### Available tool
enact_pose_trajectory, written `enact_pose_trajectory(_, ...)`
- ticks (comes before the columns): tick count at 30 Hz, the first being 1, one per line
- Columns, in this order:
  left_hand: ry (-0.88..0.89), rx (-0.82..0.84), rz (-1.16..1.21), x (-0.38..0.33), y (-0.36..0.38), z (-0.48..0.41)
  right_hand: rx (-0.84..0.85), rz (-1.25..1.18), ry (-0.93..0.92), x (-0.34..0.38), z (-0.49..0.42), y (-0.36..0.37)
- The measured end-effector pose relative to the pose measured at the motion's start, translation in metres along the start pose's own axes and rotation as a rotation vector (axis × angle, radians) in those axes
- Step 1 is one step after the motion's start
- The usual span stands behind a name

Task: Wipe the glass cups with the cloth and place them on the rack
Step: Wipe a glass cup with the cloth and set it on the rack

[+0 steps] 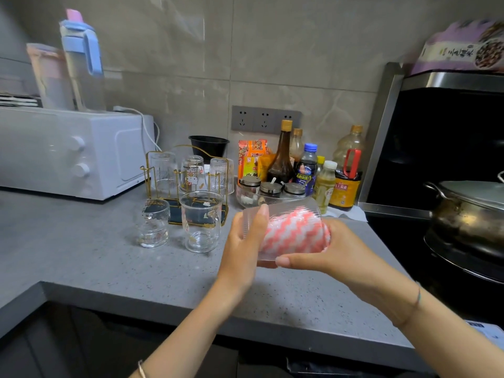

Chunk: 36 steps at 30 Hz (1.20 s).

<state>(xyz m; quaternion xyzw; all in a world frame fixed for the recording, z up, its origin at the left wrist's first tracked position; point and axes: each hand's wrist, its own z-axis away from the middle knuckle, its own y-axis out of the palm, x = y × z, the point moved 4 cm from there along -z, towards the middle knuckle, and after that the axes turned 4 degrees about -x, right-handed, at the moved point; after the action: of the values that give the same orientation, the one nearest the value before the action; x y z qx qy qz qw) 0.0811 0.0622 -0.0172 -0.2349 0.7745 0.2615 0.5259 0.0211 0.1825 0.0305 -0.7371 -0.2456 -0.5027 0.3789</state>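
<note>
Left hand [246,241] grips a ribbed glass cup [283,230]; right hand [338,249] holds the pink-and-white cloth [294,233] stuffed inside it

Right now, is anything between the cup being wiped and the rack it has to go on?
Yes. The ribbed cup, held in both hands with the cloth inside, has a glass mug standing on the counter between it and the gold rack. A smaller glass stands left of the mug.

Pot [469,214] cut off at right edge, blurred purple package [463,47], right fingers [283,261] mostly behind cup [255,222]
</note>
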Motion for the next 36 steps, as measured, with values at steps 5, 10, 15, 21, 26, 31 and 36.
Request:
enact_pose_trajectory(5,0.313,0.110,-0.216,-0.013,-0.002,0.007,0.138,-0.147,0.040,-0.002,0.005,0.001)
enact_pose_trajectory(10,0.507,0.186,-0.313,-0.018,-0.004,0.010,0.202,-0.190,-0.023,-0.002,0.011,0.002)
enact_pose_trajectory(15,0.375,0.210,-0.213,-0.019,-0.001,0.011,0.078,-0.240,0.026,-0.002,0.007,0.001)
enact_pose_trajectory(21,-0.067,0.252,-0.094,-0.007,0.003,0.009,0.032,-0.078,0.033,0.001,0.006,-0.001)
enact_pose_trajectory(26,-0.296,0.228,0.046,-0.005,0.009,0.009,-0.066,0.080,-0.023,0.002,0.003,-0.002)
enact_pose_trajectory(31,-0.074,0.025,0.011,0.000,0.006,0.003,-0.006,0.058,0.008,0.001,0.001,-0.004)
enact_pose_trajectory(36,0.293,0.034,-0.176,-0.004,0.001,0.001,0.106,-0.165,0.035,0.000,0.002,-0.002)
